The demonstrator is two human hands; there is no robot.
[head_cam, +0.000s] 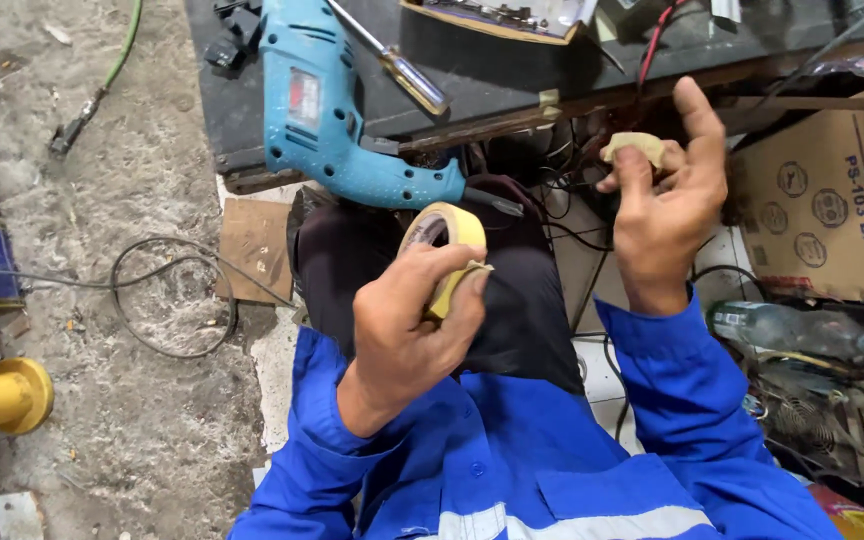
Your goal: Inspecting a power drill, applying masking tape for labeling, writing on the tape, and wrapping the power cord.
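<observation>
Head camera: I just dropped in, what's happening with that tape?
A person in a blue work jacket sits low by a dark workbench. The left hand grips a roll of masking tape, thumb over its loose end. The right hand is raised, pinching a short torn piece of tape at the fingertips, index finger pointing up. A blue electric drill and a screwdriver lie on the bench; a cardboard box stands to the right.
</observation>
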